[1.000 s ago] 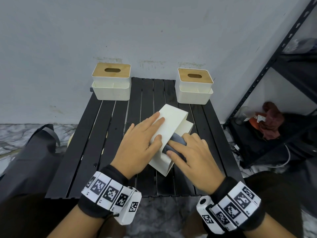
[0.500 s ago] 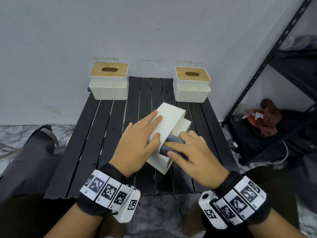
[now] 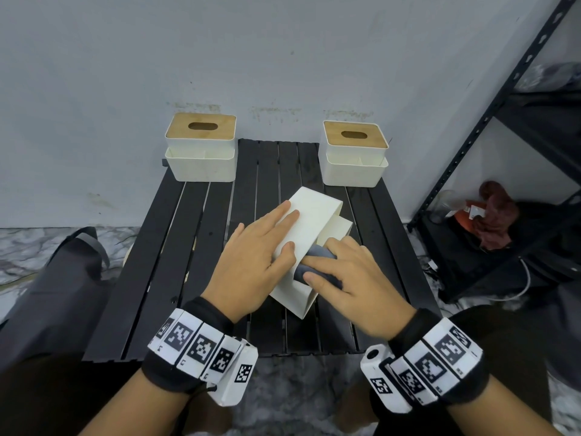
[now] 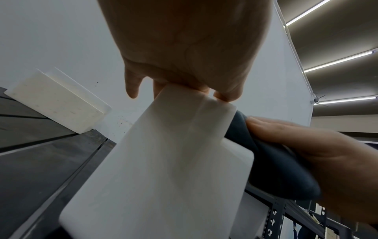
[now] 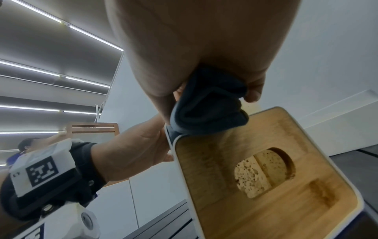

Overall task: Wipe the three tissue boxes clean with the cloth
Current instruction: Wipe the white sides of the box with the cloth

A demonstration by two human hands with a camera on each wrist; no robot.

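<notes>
One white tissue box [image 3: 314,212] lies tipped on its side in the middle of the black slatted table [image 3: 195,247]. Its wooden lid [image 5: 266,177] faces right. My left hand [image 3: 267,243] lies flat on the box's upturned white face, fingers straight, and presses it down. My right hand [image 3: 349,278] grips a bunched grey-blue cloth [image 3: 316,254] against the box's near right side, at the edge by the lid [image 5: 208,103]. Two more white boxes with wooden lids stand upright at the back left [image 3: 201,152] and back right [image 3: 353,158].
A black metal shelf rack [image 3: 503,152] stands to the right of the table, with a dark red rag [image 3: 493,215] on its low shelf. A dark bag [image 3: 63,278] sits on the floor at the left. A wall is right behind the back boxes.
My right hand has shifted the cloth only slightly along the box's side. My left hand and the box have stayed as they were.
</notes>
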